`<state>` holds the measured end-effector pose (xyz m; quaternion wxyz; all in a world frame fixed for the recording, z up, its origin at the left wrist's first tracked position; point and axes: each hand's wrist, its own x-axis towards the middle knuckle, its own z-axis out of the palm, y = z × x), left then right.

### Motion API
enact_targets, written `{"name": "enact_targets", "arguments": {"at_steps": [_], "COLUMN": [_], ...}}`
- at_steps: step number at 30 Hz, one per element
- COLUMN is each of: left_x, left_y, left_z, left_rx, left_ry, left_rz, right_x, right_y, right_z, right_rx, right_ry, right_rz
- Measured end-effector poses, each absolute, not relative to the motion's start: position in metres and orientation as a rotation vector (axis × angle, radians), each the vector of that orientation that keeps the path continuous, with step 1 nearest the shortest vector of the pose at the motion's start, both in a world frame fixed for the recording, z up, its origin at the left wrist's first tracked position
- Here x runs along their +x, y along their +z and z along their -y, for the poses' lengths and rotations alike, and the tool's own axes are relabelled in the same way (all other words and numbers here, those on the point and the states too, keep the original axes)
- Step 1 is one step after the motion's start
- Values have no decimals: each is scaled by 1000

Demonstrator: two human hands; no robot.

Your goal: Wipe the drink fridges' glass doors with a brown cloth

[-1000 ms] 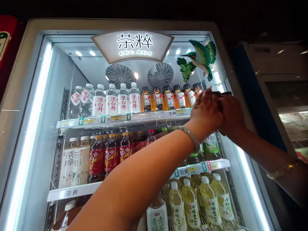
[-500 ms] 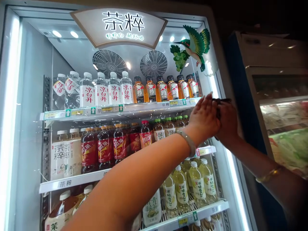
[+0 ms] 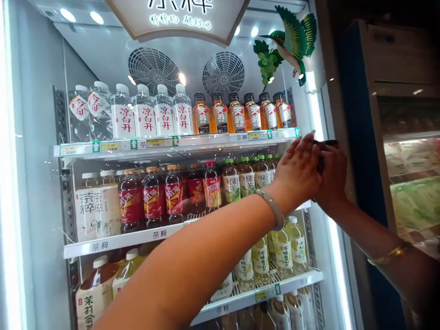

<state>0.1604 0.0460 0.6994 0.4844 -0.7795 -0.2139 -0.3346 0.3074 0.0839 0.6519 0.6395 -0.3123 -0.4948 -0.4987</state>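
Observation:
My left hand (image 3: 299, 167), with a pale bangle on its wrist, reaches across the front of a lit drinks fridge (image 3: 332, 192). Its fingers are stretched out and lie against a dark object (image 3: 325, 144) at the fridge's right edge. Curled around that same object is my right hand (image 3: 332, 178), a gold bracelet on its forearm. Both hands touch or nearly touch each other. They hide most of the dark object, so its kind cannot be made out. Nearest to the left hand are green-capped tea bottles (image 3: 263, 174) and the end of the top shelf (image 3: 292, 133).
Clear water bottles (image 3: 123, 114) and amber bottles (image 3: 237, 114) line the top shelf. Red-labelled tea bottles (image 3: 153, 197) stand below, with pale yellow drinks (image 3: 283, 252) lower down. A bird sticker (image 3: 292, 43) is at upper right. Another chiller (image 3: 412, 192) stands to the right.
The view has shifted closer to the shelves, and the sign is now partly cut off at the top. Against the bird sticker, both hands sit slightly lower, still together.

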Motion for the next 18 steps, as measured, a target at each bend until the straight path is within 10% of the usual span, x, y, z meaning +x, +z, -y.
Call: {"name": "enact_targets", "arguments": {"at_steps": [18], "left_x": [82], "left_y": [673], "left_z": [-32], "left_rx": [-1945], "left_ry": [-817], "left_rz": [608], "right_x": [228], "right_y": [632], "right_z": [-66], "right_rx": [-727], "right_ry": [-1003], "right_rz": [1246]}}
